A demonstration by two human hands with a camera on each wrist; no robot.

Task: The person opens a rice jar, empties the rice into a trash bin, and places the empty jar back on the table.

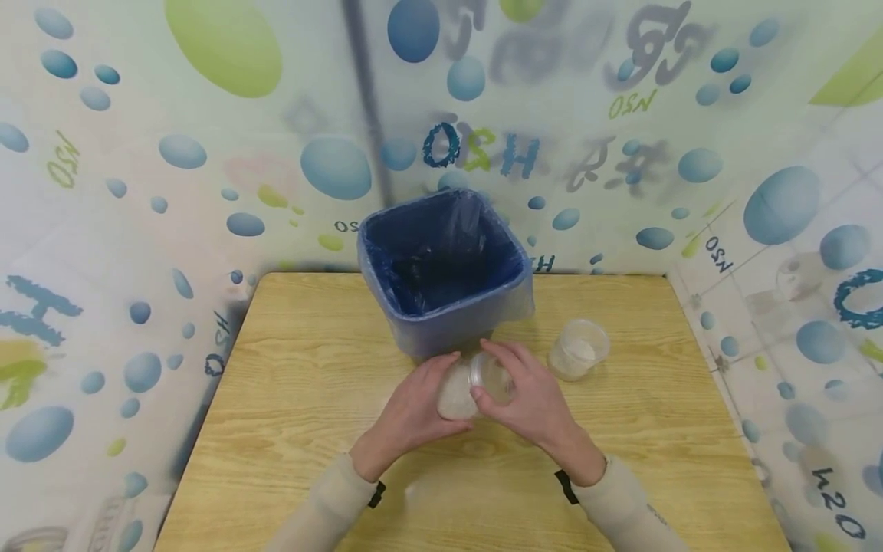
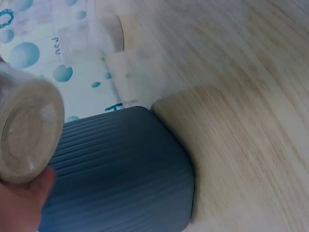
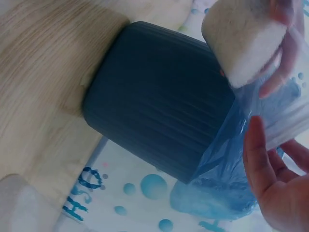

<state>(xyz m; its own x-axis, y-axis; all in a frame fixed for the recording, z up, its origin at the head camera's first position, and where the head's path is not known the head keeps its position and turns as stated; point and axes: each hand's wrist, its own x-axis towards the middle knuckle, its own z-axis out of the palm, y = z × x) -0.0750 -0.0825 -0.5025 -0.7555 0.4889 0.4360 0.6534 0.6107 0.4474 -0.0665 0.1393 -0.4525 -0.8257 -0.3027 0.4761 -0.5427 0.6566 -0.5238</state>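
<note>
My left hand (image 1: 414, 402) grips a clear jar (image 1: 455, 395) filled with white, grainy stuff. In the left wrist view the base of this jar (image 2: 30, 133) faces the camera, and the pale contents (image 3: 244, 43) show through its wall in the right wrist view. Fingers and thumb of my right hand (image 1: 531, 399) curl round a second clear plastic container (image 1: 495, 377). Its rim is right at the mouth of the filled jar, both tilted toward each other above the table. A third clear container (image 1: 578, 351) with white contents stands upright to the right of my right hand.
A ribbed dark blue bin (image 3: 154, 96) lined with a blue plastic bag (image 1: 513, 295) stands at the table's back, just beyond my hands. The wooden table (image 1: 290, 368) meets a wall (image 1: 276, 153) patterned with bubbles and lettering behind and at the sides.
</note>
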